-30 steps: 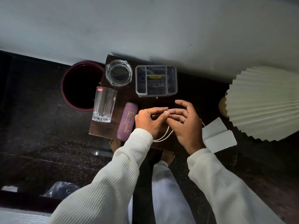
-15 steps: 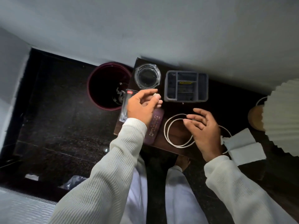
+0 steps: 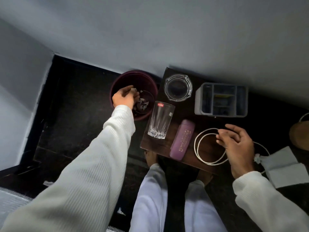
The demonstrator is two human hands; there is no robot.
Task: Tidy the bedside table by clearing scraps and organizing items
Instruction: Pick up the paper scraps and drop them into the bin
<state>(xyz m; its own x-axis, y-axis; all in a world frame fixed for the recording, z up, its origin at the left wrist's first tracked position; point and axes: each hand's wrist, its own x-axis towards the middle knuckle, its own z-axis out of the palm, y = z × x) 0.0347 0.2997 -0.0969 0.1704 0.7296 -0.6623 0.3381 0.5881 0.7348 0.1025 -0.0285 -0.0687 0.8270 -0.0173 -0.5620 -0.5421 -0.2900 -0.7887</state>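
My left hand [image 3: 125, 98] hangs inside the mouth of the maroon bin [image 3: 151, 84], which stands on the floor left of the bedside table [image 3: 209, 121]. A small white scrap [image 3: 133, 89] shows at its thumb and fingertips, above several white scraps [image 3: 142, 103] on the bin's bottom. My right hand [image 3: 237, 144] rests on the table's front right, thumb and forefinger pinching a coiled white cable [image 3: 198, 148].
On the table stand a glass ashtray [image 3: 178, 87], a clear tumbler [image 3: 159, 121], a purple case [image 3: 183, 139] and a grey compartment organizer [image 3: 220, 99]. Folded white paper [image 3: 282, 166] and a wooden lamp base [image 3: 299, 136] lie at the right. A wall runs behind.
My left hand left the cable, carried a small white scrap leftward past the tumbler and now sits over the bin. My right hand stayed on the cable, now laid out as a loop.
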